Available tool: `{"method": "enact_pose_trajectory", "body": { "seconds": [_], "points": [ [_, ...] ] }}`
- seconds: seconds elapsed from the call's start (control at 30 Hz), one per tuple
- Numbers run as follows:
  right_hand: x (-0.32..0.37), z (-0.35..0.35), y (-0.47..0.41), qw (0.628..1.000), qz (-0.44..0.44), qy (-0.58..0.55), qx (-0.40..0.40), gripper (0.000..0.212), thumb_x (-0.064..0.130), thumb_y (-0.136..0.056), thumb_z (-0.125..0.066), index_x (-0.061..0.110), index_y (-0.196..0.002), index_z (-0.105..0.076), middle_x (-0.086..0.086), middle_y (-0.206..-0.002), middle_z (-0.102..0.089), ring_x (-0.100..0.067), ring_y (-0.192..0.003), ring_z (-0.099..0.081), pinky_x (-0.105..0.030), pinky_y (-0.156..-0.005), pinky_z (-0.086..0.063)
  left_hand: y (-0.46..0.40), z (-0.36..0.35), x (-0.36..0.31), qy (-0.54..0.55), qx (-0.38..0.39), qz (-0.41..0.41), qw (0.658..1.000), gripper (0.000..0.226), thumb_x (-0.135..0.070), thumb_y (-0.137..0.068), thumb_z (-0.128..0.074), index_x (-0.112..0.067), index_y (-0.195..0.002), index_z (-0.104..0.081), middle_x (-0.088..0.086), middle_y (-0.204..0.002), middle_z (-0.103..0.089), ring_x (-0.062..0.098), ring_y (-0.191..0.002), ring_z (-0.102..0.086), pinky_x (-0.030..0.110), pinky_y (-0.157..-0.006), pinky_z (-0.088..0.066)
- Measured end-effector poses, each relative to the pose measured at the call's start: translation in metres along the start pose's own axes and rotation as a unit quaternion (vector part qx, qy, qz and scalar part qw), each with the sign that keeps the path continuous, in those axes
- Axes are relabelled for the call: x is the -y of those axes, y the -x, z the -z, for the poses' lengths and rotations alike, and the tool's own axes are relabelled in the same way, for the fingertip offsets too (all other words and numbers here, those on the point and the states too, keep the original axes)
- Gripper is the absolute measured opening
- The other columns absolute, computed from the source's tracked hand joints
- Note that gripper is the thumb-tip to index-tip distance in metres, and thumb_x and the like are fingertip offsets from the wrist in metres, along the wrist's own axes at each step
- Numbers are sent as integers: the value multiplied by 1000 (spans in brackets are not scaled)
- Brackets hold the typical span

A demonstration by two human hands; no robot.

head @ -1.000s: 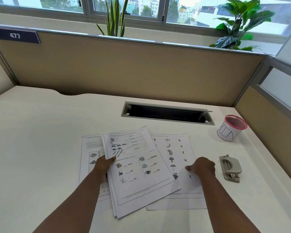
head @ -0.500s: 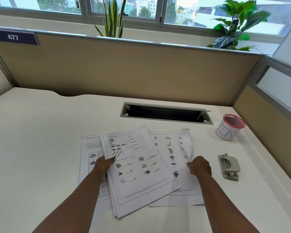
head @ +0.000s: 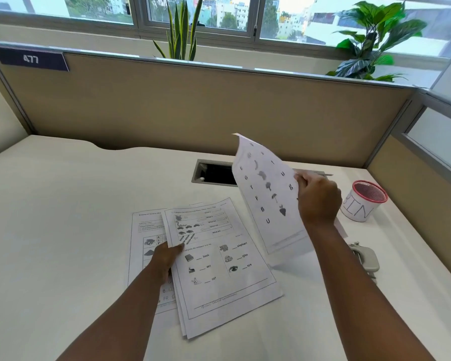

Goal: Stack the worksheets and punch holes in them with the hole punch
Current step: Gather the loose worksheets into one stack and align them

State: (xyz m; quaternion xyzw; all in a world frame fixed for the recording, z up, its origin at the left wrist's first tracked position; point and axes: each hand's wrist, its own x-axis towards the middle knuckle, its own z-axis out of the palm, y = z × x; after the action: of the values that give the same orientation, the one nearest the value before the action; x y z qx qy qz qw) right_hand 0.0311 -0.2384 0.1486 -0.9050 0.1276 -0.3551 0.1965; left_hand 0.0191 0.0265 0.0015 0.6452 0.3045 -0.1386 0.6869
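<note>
The right hand (head: 319, 200) pinches 1 letter sheet (head: 267, 194) aloft by its edge; the left hand (head: 167, 256) grips the loose worksheet pile (head: 219, 269) on the desk (head: 63, 230) — the hole punch (head: 366, 259) lies untouched beside it. The risk (my guess): the limp sheet lands askew, so the edges — and holes — misalign.

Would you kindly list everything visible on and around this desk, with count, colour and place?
Lifted letter-and-picture worksheet: one, white, in the air above the desk's right-centre.
Stacked printed worksheets: several, white, desk centre.
Single flat worksheet: one, white, left of the stack, partly beneath it.
Grey metal hole punch: one, right, partly hidden by the forearm.
Red-rimmed mesh cup wrapped in lettered paper: one, far right.
Dark cable slot: one, rear centre.
Green potted plants: two, window sill.
Navy 477 sign: one, partition.
Left hand: on the stack's edge.
Right hand: gripping the lifted worksheet.
</note>
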Motion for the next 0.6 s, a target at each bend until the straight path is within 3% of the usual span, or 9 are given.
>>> {"method": "enact_pose_trajectory", "body": {
  "seconds": [0.13,0.2,0.27,0.33,0.4,0.53,0.6],
  "points": [
    [24,7,-5,993,49,-89,-67,23,23,-92,-54,11,-96,-73,-17,-84,-75,-39,-75,-68,-38,-67,-52,3,0,-1,-11,0,3,1000,34,-10,-90,-58,1,-122,-54,25,-121,-60,27,-75,-57,40,-77,-48],
    [28,4,-8,990,17,-131,-49,22,24,-90,-58,11,-96,-74,-15,-86,-76,-34,-78,-69,-35,-70,-52,4,0,-2,-5,-1,8,1000,36,-14,-91,-57,2,-122,-53,24,-117,-61,27,-74,-57,39,-75,-49],
    [26,-3,-8,985,-43,-164,-25,20,23,-87,-61,10,-93,-74,-14,-87,-76,-32,-80,-68,-23,-65,-41,4,1,-2,13,1,18,1000,41,-23,-93,-53,1,-127,-52,24,-118,-62,31,-86,-60,42,-81,-51],
    [19,-14,-6,973,-116,-198,10,19,22,-85,-63,8,-92,-74,-14,-90,-75,-32,-83,-67,-22,-64,-35,5,1,-4,47,9,37,998,46,-34,-97,-43,-2,-130,-49,24,-123,-60,36,-97,-62,47,-91,-50],
    [9,-28,0,955,-191,-216,73,19,22,-83,-65,8,-94,-74,-15,-94,-74,-32,-89,-65,-26,-71,-41,4,2,-4,88,13,48,995,53,-42,-98,-34,-5,-133,-47,24,-127,-58,39,-106,-61,51,-95,-48],
    [-16,-61,28,910,-283,-211,217,23,21,-84,-65,6,-101,-72,-16,-105,-71,-31,-100,-63,-26,-77,-40,4,1,-6,123,28,53,991,69,-57,-94,-23,-8,-136,-45,24,-132,-55,37,-115,-56,43,-85,-47],
    [-27,-74,45,890,-303,-216,262,23,20,-85,-64,6,-102,-71,-16,-106,-70,-30,-100,-62,-25,-76,-40,3,2,-6,128,42,53,990,74,-62,-91,-24,-9,-138,-43,24,-134,-53,38,-119,-54,43,-88,-46]
  ]
}}
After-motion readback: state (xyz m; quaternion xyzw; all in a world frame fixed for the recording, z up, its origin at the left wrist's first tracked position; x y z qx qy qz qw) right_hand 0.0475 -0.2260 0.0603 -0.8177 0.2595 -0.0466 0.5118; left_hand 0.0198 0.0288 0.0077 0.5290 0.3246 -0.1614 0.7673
